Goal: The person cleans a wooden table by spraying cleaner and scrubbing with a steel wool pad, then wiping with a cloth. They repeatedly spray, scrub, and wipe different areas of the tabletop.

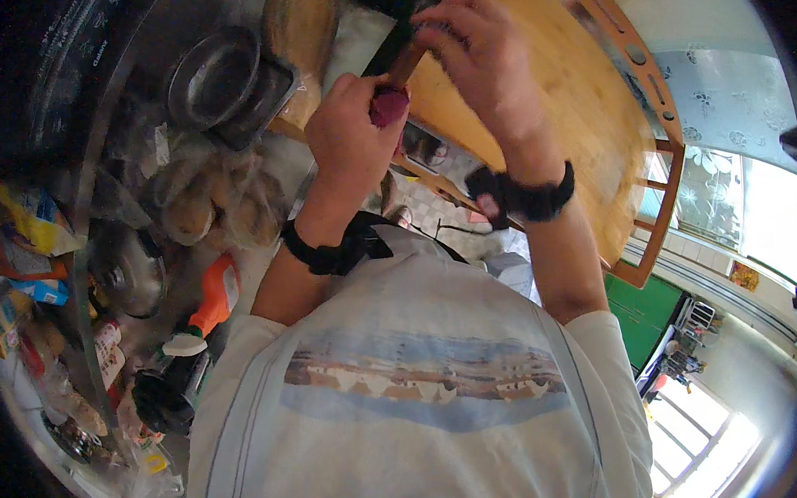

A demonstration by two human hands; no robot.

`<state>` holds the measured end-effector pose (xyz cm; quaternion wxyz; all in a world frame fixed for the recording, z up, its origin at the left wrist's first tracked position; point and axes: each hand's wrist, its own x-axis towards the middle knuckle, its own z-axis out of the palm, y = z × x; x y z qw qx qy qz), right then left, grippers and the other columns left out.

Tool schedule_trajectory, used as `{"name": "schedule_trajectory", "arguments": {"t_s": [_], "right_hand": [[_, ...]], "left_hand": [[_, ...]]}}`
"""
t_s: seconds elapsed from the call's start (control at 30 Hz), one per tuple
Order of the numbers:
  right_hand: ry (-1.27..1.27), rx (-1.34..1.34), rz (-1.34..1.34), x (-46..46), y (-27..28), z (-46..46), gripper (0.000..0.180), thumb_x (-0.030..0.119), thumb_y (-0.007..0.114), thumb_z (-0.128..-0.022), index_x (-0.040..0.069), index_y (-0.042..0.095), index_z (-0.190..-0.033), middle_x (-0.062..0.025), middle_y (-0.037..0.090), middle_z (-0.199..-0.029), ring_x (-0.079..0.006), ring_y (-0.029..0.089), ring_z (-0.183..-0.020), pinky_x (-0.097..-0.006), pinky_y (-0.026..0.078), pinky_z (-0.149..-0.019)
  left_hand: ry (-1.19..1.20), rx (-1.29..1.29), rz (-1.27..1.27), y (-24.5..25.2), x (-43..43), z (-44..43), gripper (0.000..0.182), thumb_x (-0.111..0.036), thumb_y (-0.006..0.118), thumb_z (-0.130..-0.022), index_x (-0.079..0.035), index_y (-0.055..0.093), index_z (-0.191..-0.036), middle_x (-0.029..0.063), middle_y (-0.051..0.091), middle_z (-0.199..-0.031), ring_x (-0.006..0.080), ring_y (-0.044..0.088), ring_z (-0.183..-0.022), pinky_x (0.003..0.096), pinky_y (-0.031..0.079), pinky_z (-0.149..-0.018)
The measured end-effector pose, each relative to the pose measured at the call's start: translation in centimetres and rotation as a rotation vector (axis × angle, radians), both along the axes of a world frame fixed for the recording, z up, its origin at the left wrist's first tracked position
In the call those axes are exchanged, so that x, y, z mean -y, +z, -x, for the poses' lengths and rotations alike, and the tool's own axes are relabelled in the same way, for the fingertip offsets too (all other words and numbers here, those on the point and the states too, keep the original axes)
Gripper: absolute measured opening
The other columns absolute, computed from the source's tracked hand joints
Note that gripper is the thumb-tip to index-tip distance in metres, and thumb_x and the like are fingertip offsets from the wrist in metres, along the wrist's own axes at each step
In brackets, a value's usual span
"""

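My left hand (355, 126) is closed around a long item (390, 106) with a rounded reddish-purple end and a brown, stick-like upper part. The purple end shows between thumb and fingers; what the item is cannot be told. My right hand (486, 55) is higher and to the right, its fingers curled at the item's upper end beside something small and dark. That hand is slightly blurred, and its fingers hide the tip. Both wrists wear black bands. A wooden tabletop (566, 98) lies behind my right hand.
On the left are a round pan (214, 79), brown round produce in a clear plastic bag (217, 201), a glass lid (129, 266), an orange bottle (216, 296) and various packages. A large tan gourd-like thing (299, 38) lies above. A wooden chair (660, 215) stands at right.
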<state>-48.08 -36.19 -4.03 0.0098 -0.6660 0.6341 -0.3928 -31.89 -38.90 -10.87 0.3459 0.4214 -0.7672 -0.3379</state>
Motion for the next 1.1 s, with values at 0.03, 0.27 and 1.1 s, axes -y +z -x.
{"name": "schedule_trajectory", "arguments": {"t_s": [0.03, 0.27, 1.1], "right_hand": [[0.111, -0.191, 0.073, -0.3, 0.0, -0.3, 0.014, 0.009, 0.071, -0.083, 0.007, 0.075, -0.096, -0.0118, 0.064, -0.098, -0.0301, 0.063, -0.093, -0.0384, 0.053, -0.081], [-0.029, -0.131, -0.053, 0.2, -0.3, 0.7, 0.017, 0.01, 0.076, -0.079, 0.009, 0.075, -0.096, -0.0113, 0.063, -0.098, -0.0303, 0.062, -0.095, -0.0389, 0.052, -0.084], [-0.106, -0.022, -0.121, 1.3, 0.0, 0.8, 0.01, 0.018, 0.07, -0.083, 0.011, 0.075, -0.089, -0.0123, 0.062, -0.09, -0.0345, 0.06, -0.095, -0.0426, 0.052, -0.081]], "left_hand": [[-0.005, 0.015, 0.001, 0.0, 0.1, 0.0, 0.025, -0.026, 0.078, -0.079, -0.01, 0.072, -0.099, 0.0091, 0.066, -0.092, 0.0328, 0.067, -0.083, 0.0431, 0.053, -0.069], [0.005, 0.037, 0.061, -0.2, -0.1, 0.1, 0.024, -0.026, 0.078, -0.08, -0.01, 0.072, -0.098, 0.0091, 0.066, -0.091, 0.033, 0.066, -0.082, 0.0439, 0.053, -0.068], [-0.005, 0.019, 0.076, -0.4, 0.1, 0.1, 0.024, -0.026, 0.078, -0.081, -0.011, 0.072, -0.099, 0.0084, 0.064, -0.089, 0.0329, 0.066, -0.08, 0.0429, 0.052, -0.068]]}}
